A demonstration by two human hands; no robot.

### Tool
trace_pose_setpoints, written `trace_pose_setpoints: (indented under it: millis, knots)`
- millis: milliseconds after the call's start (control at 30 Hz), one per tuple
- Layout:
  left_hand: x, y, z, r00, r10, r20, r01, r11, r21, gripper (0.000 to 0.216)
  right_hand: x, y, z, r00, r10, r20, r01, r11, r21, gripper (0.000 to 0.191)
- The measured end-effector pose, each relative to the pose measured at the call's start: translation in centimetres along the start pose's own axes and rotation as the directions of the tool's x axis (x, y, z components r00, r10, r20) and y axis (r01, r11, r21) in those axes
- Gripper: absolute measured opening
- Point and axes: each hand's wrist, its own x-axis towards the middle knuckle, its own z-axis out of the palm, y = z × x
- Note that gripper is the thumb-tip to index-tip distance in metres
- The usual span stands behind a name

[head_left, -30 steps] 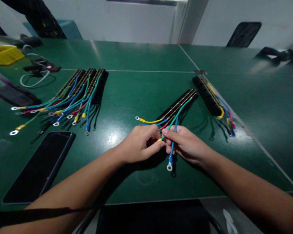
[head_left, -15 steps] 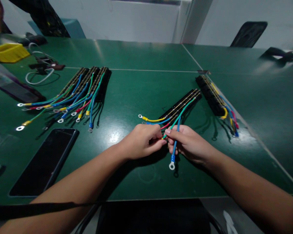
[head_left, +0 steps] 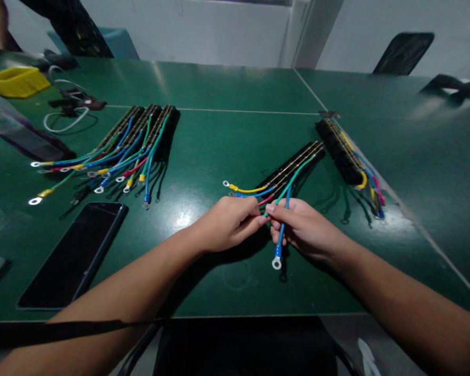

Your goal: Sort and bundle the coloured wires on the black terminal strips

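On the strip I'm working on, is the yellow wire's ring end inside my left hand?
No, the yellow wire ends in a ring in plain view, clear of the left hand.

Dim light leaves glare on the green table (head_left: 215, 141), outer edges blurring.

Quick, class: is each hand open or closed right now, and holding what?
Left hand: closed, pinching the green wire.
Right hand: closed, holding the same wire; whether its grip includes the blue wire cannot be told.
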Motion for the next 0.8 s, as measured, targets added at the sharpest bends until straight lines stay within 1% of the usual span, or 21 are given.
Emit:
trace_pose_setpoints:
  millis: [233, 400, 500, 567, 633, 733, 800]
  knots:
    - [-0.01, -0.17, 0.2, 1.0, 0.0, 0.003, 0.0, 0.998, -0.056, 0.017, -0.01, 0.11, -0.11, 1.0, 0.004, 0.0, -0.004, 1.0, -0.012, 0.034]
    - [-0.06, -0.04, 0.11, 1.0, 0.013, 0.008, -0.013, 0.997, -0.073, 0.015, -0.02, 0.19, 0.03, 1.0, -0.007, -0.011, 0.008, 1.0, 0.023, 0.038]
    - [-0.08, -0.12, 0.07, 1.0, 0.014, -0.01, -0.014, 1.0, -0.02, 0.012, -0.1, 0.31, 0.17, 1.0, 0.0, -0.002, 0.0, 0.999, 0.033, 0.039]
    - [-0.09, -0.28, 0.07, 1.0, 0.005, -0.031, -0.004, 1.0, 0.031, 0.009, -0.2, 0.34, 0.23, 1.0, 0.019, 0.004, -0.019, 1.0, 0.006, 0.036]
    - [-0.1, -0.45, 0.07, 0.999, -0.01, -0.038, 0.013, 0.998, 0.069, 0.007, -0.3, 0.33, 0.2, 1.0, 0.019, -0.018, -0.02, 1.0, -0.011, 0.032]
    - [-0.15, -0.66, 0.14, 0.998, -0.049, -0.046, 0.055, 0.99, 0.13, 0.009, -0.35, 0.26, 0.02, 0.998, -0.016, -0.059, 0.018, 0.999, 0.036, 0.03]
    - [-0.24, -0.81, 0.28, 0.994, -0.081, -0.079, 0.095, 0.977, 0.191, 0.013, -0.34, 0.18, -0.17, 0.998, -0.035, -0.045, 0.039, 0.995, 0.093, 0.03]
